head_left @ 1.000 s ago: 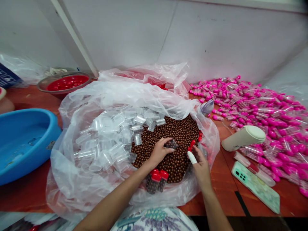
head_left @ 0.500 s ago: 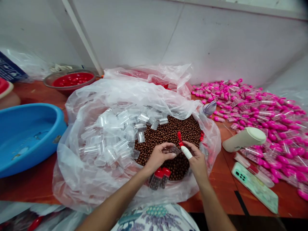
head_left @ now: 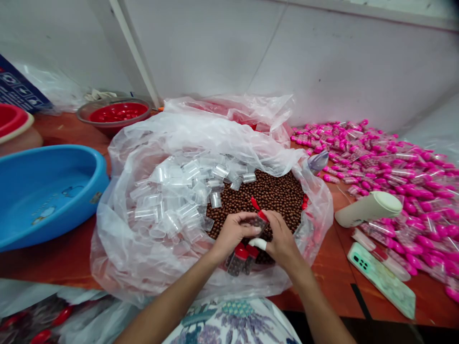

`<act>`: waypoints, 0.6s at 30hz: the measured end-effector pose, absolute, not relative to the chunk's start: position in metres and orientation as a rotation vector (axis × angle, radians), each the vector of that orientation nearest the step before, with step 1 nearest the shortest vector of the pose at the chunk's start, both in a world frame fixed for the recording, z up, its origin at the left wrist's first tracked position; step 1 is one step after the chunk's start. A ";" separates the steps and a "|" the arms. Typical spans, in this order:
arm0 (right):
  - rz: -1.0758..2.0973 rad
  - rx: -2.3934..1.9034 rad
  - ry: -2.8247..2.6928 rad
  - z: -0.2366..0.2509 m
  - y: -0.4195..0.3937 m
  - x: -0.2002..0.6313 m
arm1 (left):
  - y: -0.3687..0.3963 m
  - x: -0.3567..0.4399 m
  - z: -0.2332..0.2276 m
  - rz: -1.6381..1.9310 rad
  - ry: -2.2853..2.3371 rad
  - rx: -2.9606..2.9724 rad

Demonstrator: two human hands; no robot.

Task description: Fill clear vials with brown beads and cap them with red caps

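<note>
My left hand (head_left: 233, 233) holds a small clear tube (head_left: 258, 223) filled with brown balls, over a heap of brown balls (head_left: 276, 196) in a plastic-lined basin. My right hand (head_left: 281, 239), with a white cover on one finger, pinches a red cap (head_left: 258, 208) against the tube's open end. Both hands touch at the tube. Two filled tubes with red caps (head_left: 242, 257) lie just under my hands. A pile of empty clear tubes (head_left: 175, 198) fills the left half of the clear bag (head_left: 118, 239).
A blue basin (head_left: 43, 191) stands at left, a bowl of red caps (head_left: 114, 113) behind it. Right of the bag lie a cream bottle (head_left: 369, 209), a phone (head_left: 382, 279) and a wide heap of pink-capped tubes (head_left: 394, 177). A white wall runs behind.
My right hand picked a red cap from the right side of the heap and brought it to the tube in my left hand. Both hands drew closer to me.
</note>
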State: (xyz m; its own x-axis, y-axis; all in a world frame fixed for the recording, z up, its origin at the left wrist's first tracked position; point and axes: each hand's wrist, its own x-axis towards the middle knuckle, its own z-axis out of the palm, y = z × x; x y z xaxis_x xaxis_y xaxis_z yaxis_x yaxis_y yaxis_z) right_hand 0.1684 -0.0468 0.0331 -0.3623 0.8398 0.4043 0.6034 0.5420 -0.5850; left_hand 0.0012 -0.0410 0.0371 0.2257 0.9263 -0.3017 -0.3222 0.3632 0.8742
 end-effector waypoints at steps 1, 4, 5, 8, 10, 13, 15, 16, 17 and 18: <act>0.425 -1.147 -2.102 0.031 -0.048 0.166 | -0.042 0.000 0.037 0.993 0.988 0.774; 0.414 -1.115 -2.109 0.027 -0.050 0.163 | -0.046 -0.003 0.037 1.003 1.036 0.800; 0.432 -1.110 -2.105 0.027 -0.051 0.162 | -0.048 -0.004 0.038 1.003 1.042 0.813; 0.577 -1.106 -2.088 0.033 -0.052 0.165 | -0.051 -0.008 0.042 1.005 1.033 0.846; 0.737 -1.107 -2.045 0.038 -0.052 0.167 | -0.052 -0.012 0.046 0.994 1.011 0.861; 0.888 -1.126 -1.879 0.043 -0.053 0.168 | -0.051 -0.015 0.051 0.966 0.992 0.922; 0.908 -1.130 -1.802 0.045 -0.054 0.167 | -0.050 -0.017 0.052 0.953 0.999 0.996; 0.913 -1.124 -1.792 0.045 -0.054 0.166 | -0.050 -0.018 0.052 0.952 1.010 1.034; 0.918 -1.115 -1.795 0.046 -0.055 0.166 | -0.050 -0.019 0.052 0.949 1.021 1.068; 0.921 -1.105 -1.802 0.046 -0.056 0.166 | -0.050 -0.019 0.051 0.944 1.031 1.097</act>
